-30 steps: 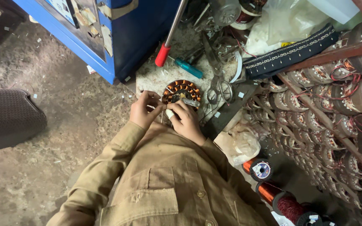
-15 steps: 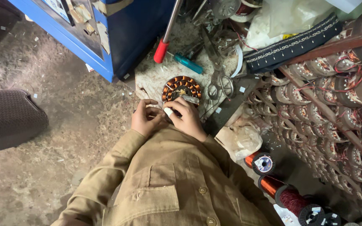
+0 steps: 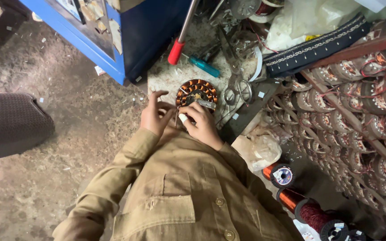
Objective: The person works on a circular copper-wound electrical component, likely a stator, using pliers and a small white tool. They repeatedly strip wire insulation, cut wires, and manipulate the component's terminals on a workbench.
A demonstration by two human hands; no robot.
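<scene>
Workshop floor (image 3: pixel 68 134), dusty; copper-wound stator (image 3: pixel 197 92) on a pale slab beside scissors (image 3: pixel 237 91). Left hand (image 3: pixel 156 117) fingers spread at its rim; right hand (image 3: pixel 201 122) pinching a small metal piece against it. Risk: slip nicks thin winding wire

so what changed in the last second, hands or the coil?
Little. The left hand spread its fingers slightly beside the round copper-wound stator; the right hand kept its fingertips at the stator's near edge, one finger wrapped in white tape. Nothing visibly picked up or released. The stator, red-handled tool, teal screwdriver and scissors stayed put; the view only shifted a bit.
</scene>
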